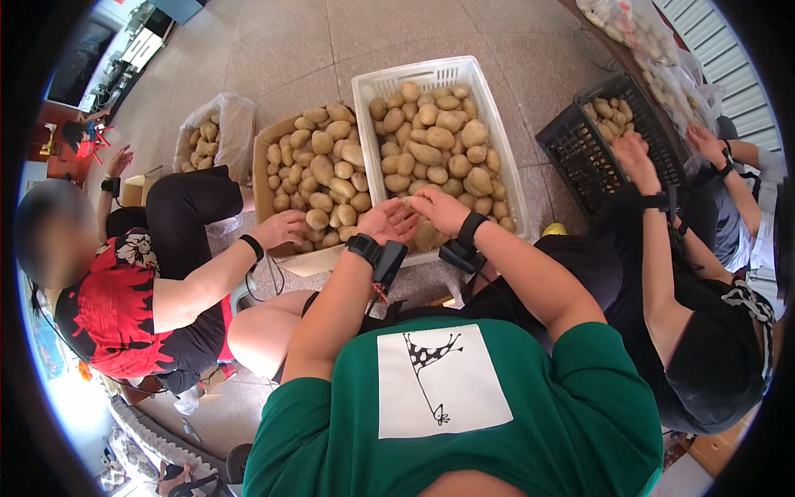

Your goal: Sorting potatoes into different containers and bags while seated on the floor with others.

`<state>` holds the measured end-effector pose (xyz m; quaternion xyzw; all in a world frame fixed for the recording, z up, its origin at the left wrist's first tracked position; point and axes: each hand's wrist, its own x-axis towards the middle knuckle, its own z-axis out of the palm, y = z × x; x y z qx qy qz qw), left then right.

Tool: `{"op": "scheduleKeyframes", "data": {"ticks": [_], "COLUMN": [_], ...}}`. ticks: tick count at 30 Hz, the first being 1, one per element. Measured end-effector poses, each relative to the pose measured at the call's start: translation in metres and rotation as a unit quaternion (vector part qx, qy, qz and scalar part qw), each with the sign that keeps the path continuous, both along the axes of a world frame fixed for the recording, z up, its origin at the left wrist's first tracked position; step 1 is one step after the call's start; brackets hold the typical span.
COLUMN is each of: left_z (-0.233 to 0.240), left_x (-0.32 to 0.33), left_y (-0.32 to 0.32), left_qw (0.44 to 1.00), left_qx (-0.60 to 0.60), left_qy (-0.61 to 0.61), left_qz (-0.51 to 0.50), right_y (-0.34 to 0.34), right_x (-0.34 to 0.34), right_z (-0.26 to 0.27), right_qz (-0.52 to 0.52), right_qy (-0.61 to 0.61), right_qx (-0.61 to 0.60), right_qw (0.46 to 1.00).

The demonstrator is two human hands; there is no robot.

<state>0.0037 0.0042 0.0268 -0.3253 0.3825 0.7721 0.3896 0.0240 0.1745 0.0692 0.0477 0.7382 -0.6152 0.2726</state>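
Note:
My left hand [390, 222] is palm up over the near left corner of a white plastic crate [502, 146], its fingers loosely curled and nothing visible in the palm. Beside it, my right hand [442, 213] has thumb and fingers drawn together near the left fingertips. Whether something small sits between those fingers is unclear. Potatoes [440, 138] of mixed sizes fill the crate, and a large one [427, 235] shows below my hands. Against the crate's left side stands a cardboard box [264, 186], also heaped with potatoes [322, 168].
On the left, a co-worker's hand [281, 230] touches the cardboard box's potatoes; behind stands a plastic-lined box [233, 121] of potatoes. At right, another person's hand [635, 158] reaches into a black plastic crate [584, 161]. Clear bags [633, 25] of potatoes lie at the upper right.

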Motion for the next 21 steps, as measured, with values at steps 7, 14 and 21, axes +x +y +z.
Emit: {"op": "scheduleKeyframes", "data": {"ticks": [7,14,21], "left_z": [-0.001,0.000,-0.004], "left_x": [0.007,0.002,-0.015], "left_y": [0.002,-0.007,-0.049], "left_qw": [0.997,0.992,0.975], "left_qx": [0.075,0.096,0.125], "left_qy": [0.009,0.024,0.016], "left_qz": [0.018,0.081,0.185], "right_y": [-0.009,-0.016,-0.006], "right_x": [0.014,0.013,0.009], "right_z": [-0.004,-0.006,-0.016], "right_qz": [0.028,0.075,0.039], "right_qy": [0.068,0.153,0.158], "right_qx": [-0.039,-0.052,0.038], "right_qw": [0.997,0.984,0.986]}}
